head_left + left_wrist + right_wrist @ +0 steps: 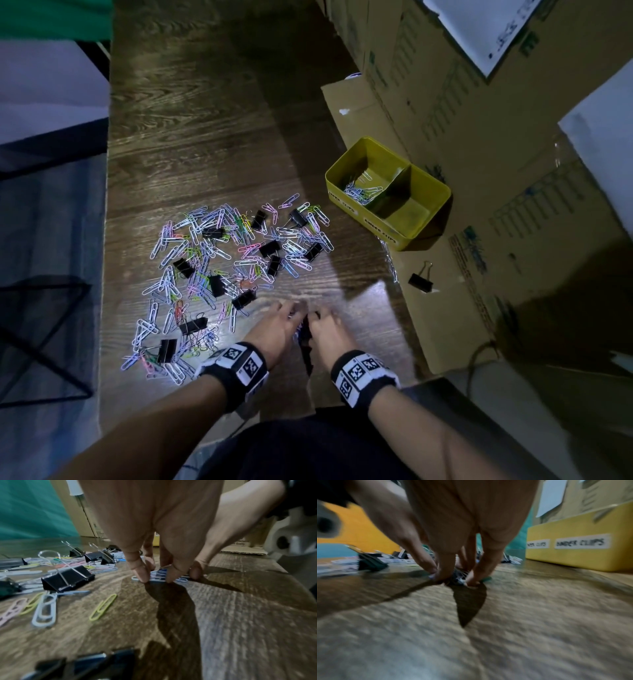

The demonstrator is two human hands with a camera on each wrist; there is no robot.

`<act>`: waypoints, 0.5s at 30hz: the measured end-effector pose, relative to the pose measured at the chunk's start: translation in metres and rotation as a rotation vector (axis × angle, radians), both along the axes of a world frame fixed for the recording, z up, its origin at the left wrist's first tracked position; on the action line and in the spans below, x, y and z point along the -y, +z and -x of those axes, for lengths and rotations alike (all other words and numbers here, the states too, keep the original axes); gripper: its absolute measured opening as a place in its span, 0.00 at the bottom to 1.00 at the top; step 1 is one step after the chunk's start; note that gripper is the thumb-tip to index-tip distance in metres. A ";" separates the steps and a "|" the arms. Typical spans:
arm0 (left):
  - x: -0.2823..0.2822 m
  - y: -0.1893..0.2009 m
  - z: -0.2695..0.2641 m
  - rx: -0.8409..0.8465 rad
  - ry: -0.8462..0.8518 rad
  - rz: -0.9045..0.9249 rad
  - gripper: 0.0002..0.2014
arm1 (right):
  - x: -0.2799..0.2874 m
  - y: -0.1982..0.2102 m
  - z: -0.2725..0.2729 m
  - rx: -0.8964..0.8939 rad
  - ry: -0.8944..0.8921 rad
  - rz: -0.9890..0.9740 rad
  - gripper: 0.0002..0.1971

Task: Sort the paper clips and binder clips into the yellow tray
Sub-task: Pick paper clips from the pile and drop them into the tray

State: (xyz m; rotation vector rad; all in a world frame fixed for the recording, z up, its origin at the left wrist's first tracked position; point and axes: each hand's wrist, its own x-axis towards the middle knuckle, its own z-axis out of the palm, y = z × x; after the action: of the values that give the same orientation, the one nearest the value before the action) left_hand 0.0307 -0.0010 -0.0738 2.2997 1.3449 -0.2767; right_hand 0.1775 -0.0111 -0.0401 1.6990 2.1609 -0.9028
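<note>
Many coloured paper clips and black binder clips (233, 260) lie spread over the dark wooden table. At the pile's near right edge my left hand (287, 315) and right hand (320, 315) meet fingertip to fingertip. Between them they pinch a small bunch of paper clips (159, 576) against the tabletop. The right wrist view shows the same bunch (458, 577) under my right fingers, blurred. The yellow tray (346, 202) stands to the far right, its left compartment holding paper clips (359, 193). Its front wall (573, 555) carries a "BINDER CLIPS" label (582, 542).
Cardboard boxes (445, 102) rise behind and to the right of the tray. One binder clip (420, 281) lies on flat cardboard (445, 325) at the table's right. A black mesh basket (41, 342) sits beyond the table's left edge. A large binder clip (67, 578) stands left of my left hand.
</note>
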 end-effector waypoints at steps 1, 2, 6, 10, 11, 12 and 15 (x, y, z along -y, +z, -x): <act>0.001 0.000 -0.001 0.022 0.001 -0.012 0.31 | -0.001 -0.002 -0.002 -0.016 0.006 0.006 0.21; 0.002 0.003 -0.001 0.044 -0.008 -0.028 0.29 | -0.002 -0.003 -0.003 -0.029 0.019 0.000 0.20; -0.002 0.016 -0.003 0.053 -0.043 0.003 0.20 | 0.000 -0.011 -0.004 -0.020 0.133 -0.050 0.18; -0.010 0.012 0.000 -0.049 -0.128 -0.006 0.18 | 0.000 -0.009 -0.007 0.025 0.296 -0.083 0.17; -0.012 0.011 0.001 -0.088 -0.150 -0.006 0.16 | -0.001 -0.008 -0.008 0.036 0.329 -0.088 0.17; -0.014 0.010 0.002 -0.125 -0.167 -0.002 0.15 | -0.002 -0.006 -0.009 0.045 0.353 -0.090 0.17; -0.015 0.008 0.001 -0.165 -0.183 -0.007 0.14 | -0.004 -0.003 -0.010 0.066 0.389 -0.097 0.17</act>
State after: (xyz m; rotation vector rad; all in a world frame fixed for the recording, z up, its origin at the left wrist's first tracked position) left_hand 0.0296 0.0136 -0.0660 2.4549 1.2121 -0.5317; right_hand 0.1874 -0.0068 -0.0428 1.2553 2.4034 -0.6357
